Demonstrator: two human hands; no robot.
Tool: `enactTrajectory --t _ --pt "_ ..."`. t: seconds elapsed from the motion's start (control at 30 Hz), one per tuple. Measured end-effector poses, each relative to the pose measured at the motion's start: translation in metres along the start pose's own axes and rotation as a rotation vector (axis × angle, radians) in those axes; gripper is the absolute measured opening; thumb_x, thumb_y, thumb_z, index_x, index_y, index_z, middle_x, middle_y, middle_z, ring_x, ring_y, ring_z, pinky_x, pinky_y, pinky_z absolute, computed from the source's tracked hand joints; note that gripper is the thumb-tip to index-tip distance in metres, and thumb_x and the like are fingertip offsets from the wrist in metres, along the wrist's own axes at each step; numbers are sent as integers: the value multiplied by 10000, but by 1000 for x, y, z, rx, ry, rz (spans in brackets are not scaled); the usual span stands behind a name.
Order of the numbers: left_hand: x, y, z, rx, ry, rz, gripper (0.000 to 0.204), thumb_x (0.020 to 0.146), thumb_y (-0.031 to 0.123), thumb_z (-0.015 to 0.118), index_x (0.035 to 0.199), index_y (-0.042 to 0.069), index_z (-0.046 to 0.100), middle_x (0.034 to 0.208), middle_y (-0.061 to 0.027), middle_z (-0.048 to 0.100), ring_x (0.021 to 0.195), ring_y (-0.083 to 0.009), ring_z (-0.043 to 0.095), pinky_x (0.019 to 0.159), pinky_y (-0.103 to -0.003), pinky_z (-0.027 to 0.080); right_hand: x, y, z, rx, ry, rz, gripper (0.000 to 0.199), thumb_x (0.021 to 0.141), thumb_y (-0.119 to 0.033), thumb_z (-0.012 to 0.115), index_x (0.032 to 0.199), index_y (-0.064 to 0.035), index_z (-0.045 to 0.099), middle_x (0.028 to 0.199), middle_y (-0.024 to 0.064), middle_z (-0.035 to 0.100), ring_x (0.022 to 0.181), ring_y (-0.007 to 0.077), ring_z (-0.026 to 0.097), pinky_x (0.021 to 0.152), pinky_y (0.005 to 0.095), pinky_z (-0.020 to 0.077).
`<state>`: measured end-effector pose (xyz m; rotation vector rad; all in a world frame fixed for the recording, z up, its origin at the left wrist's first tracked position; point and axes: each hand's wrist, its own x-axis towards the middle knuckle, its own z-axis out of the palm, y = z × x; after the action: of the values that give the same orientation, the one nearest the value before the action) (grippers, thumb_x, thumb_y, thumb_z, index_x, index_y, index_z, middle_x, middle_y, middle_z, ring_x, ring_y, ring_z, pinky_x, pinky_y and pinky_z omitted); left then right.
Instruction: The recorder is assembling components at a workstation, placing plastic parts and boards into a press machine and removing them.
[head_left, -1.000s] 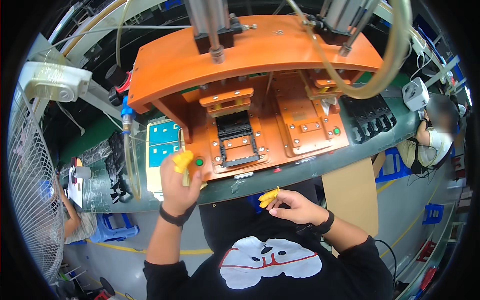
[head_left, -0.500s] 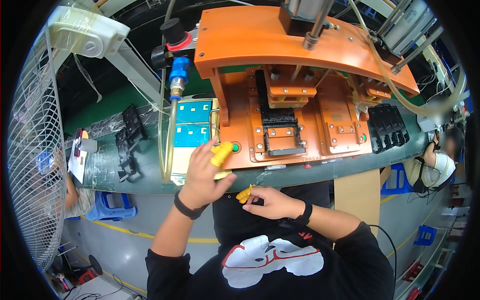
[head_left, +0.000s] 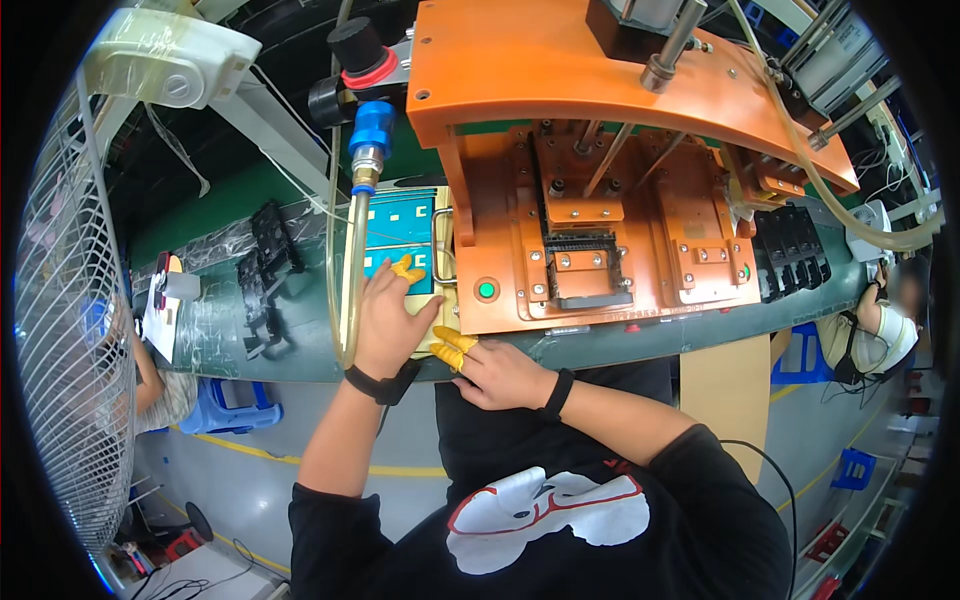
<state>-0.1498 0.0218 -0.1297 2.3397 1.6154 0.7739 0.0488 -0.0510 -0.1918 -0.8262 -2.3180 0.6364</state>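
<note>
At the front edge of the green workbench (head_left: 250, 350), just left of the orange press fixture (head_left: 600, 250), both hands work over a tray of teal panels (head_left: 400, 240). The left hand (head_left: 392, 322) lies spread on the tray, its yellow-capped fingertips (head_left: 405, 268) pressing on the lower teal panel at about 12 o'clock from the wrist; the fingers are extended, not wrapped around anything. The right hand (head_left: 497, 372) sits at about 4 o'clock from the left one, at the tray's near right corner, its yellow finger cots (head_left: 452, 348) pinched together; whether a small part lies between them I cannot tell. A translucent yellowish hose (head_left: 350, 290) hangs from a blue fitting (head_left: 372, 128) just beside the left hand, at its 9 o'clock.

My reading is that the step in hand is lifting one panel out of the tray, the left hand steadying or sliding it while the right readies to take an edge. The next move would call for a clean grip on the panel's edges, clear of the hose, and a short carry toward 2 o'clock to the open nest (head_left: 580, 275) in the fixture, beside the green button (head_left: 487, 291). Black parts (head_left: 265, 265) lie well apart at 9 o'clock.
</note>
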Motion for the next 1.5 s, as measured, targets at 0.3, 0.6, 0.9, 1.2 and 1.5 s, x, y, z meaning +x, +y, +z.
enactTrajectory --t 0.3,0.6,0.9,1.2,1.5 --pt "16 -62 -16 -199 130 -344 147 858 115 750 943 -2 722 916 -136 725 836 -254 691 754 -347 527 1 -1 -4 -22 -2 -36 587 838 -193 681 1377 -24 521 1398 212 534 983 330 655 883 411 549" --pt "-45 -144 -126 -383 676 -463 286 990 184 664 1184 -24 633 871 -35 660 817 -84 602 683 -233 478 -16 -29 -62 83 -12 -126 502 842 -197 683 1303 -24 585 1194 162 616 982 322 639 861 397 536" --pt "-117 86 -136 -823 -357 -620 271 923 -25 641 1192 -38 612 918 -71 694 758 -112 663 692 -244 554 -33 -29 -222 -494 444 25 401 739 -184 801 1098 -42 691 1151 113 657 1061 303 591 924 428 473" --pt "71 144 -19 -339 -116 152 282 932 95 644 1193 -9 650 1128 -175 677 1029 -317 653 924 -367 494 -138 -59 -311 -314 759 90 195 863 -43 751 1052 -9 713 932 136 712 781 260 697 689 313 549" --pt "169 42 29 345 -73 302 375 950 209 631 1316 133 604 1255 -129 658 1193 -286 618 1027 -413 484 -340 69 -343 916 1730 569 171 1035 -194 588 1109 -41 611 1067 79 676 995 184 648 853 305 513"
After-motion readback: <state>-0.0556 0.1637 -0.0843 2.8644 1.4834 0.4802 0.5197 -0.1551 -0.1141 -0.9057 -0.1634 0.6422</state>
